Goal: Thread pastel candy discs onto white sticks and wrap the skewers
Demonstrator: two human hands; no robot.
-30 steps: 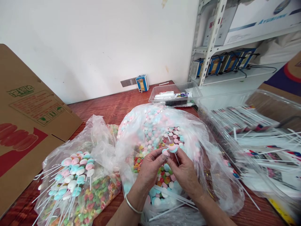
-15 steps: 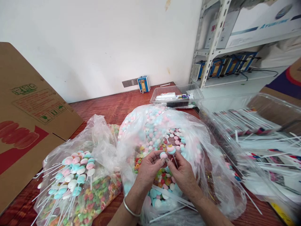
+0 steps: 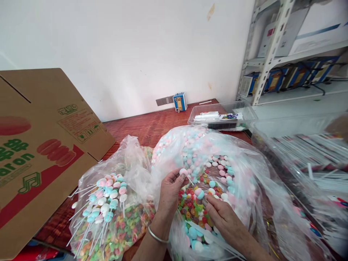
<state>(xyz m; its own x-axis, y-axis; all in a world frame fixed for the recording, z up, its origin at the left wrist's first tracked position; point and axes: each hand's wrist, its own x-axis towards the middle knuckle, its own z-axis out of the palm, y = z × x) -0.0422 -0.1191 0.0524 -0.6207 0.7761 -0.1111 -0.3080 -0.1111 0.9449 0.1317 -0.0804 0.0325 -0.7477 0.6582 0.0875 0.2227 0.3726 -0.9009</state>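
Note:
Pinched in my left hand (image 3: 173, 185) is a pink-and-white marshmallow candy (image 3: 183, 172) on a thin white stick, raised over the open bag. My right hand (image 3: 220, 214) reaches down to the loose candies, thumb and fingers drawn together; whatever is between its fingertips is hidden. Just beyond those fingertips lies a pink-and-blue candy (image 3: 199, 193). Colourful gummy rings (image 3: 190, 208) are heaped below my hands. Pastel round candies fill the large clear plastic bag (image 3: 174, 159) around them. At left, a pile of candies on sticks (image 3: 106, 199) rests on a bag of gummy rings (image 3: 133, 221).
A printed cardboard box (image 3: 89, 145) stands at left. Behind the bags are a shallow clear tray (image 3: 248, 114) and a small blue-and-white device (image 3: 179, 102) by the wall. A clear bin (image 3: 274, 163) with white sticks and packets is at right, below a metal shelf (image 3: 269, 61).
My hands have come apart: the left moved away with a candy on a stick, the right went lower among the loose candies. The view has turned left, showing more of the box.

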